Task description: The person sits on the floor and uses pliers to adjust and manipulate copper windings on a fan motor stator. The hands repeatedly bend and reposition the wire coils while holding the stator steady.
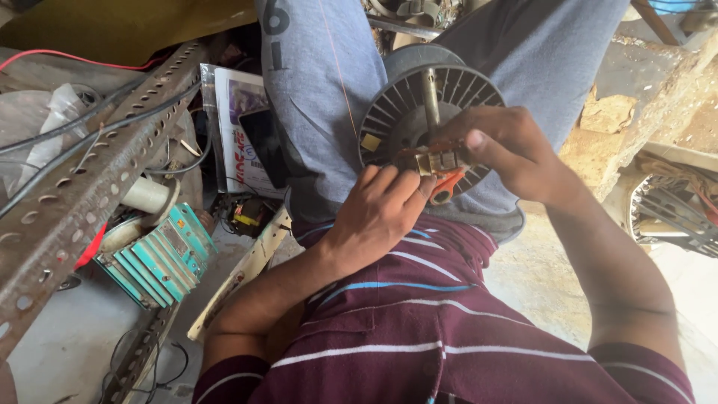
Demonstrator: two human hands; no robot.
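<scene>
Setting: Cluttered workshop floor (67,344) it was, seen from the head camera, with the person seated low, grey trousers and a maroon striped shirt filling the middle of the frame.
Left side clutter: a rusty perforated angle bar (82,187) ran diagonally, black and red wires draped over it; below it sat a teal finned block (161,258), and a printed paper packet (239,135) lay by the knee.
Right side clutter: crumbling wall and, at the frame edge, another wound metal part (673,213), only partly in view.
Spool: a grey ribbed spool (407,112) rested on the lap, between the knees, its flange facing the camera and a metal rod standing up out of its hub.
Small part: a brass-coloured coil piece (434,161) with an orange bit beneath it was held right in front of the spool's flange.
Left hand: the left hand (378,213) was curled, fingertips pressed to the coil piece from below, gripping it.
Right hand: the right hand (508,150) came in from above, thumb and fingers pinched on the same piece.
Step in hand: by the look of it, fine two-handed work on the coil piece at the spool.
Next move calls for: in my judgement, a steady pinch and small finger motions, keeping the spool from rolling off the lap.
</scene>
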